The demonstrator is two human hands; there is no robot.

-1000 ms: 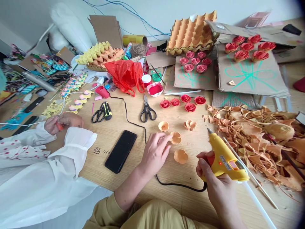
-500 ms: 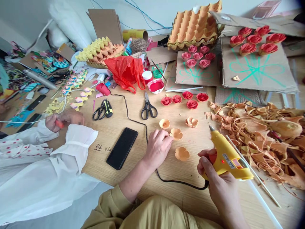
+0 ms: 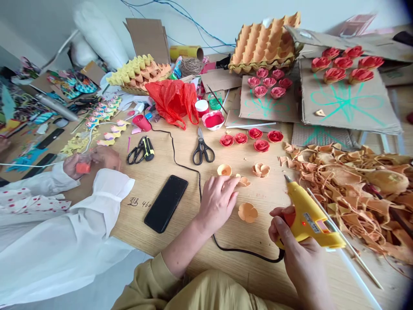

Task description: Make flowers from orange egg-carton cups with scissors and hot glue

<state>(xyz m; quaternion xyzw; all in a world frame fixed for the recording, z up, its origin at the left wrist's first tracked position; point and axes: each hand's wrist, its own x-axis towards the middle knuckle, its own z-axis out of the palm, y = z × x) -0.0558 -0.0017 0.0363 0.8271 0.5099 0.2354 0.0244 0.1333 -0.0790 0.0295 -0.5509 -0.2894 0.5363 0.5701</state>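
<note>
My right hand (image 3: 290, 241) is wrapped round a yellow glue gun (image 3: 308, 217), its nozzle pointing up and left above the table. My left hand (image 3: 218, 200) reaches over a small orange petal piece (image 3: 244, 181), its fingertips at the left edge of it and partly covering it. The fingers are a little apart, and no held piece shows. Beyond the fingertips lies an orange cup (image 3: 224, 170). A stacked orange flower (image 3: 261, 170) sits to the right, and a single flower piece (image 3: 248, 212) lies nearer me.
A phone (image 3: 166, 203), black scissors (image 3: 203, 150) and a black cord (image 3: 238, 250) lie around my left arm. Red flowers (image 3: 261, 145) stand farther back. Torn orange scraps (image 3: 345, 185) fill the right side. At the left, a person's hands (image 3: 105, 158) hold something red.
My left hand has spread its fingers and now covers more of the petal piece, which is turned differently. The glue gun has barely moved. The other person's red object shows more.
</note>
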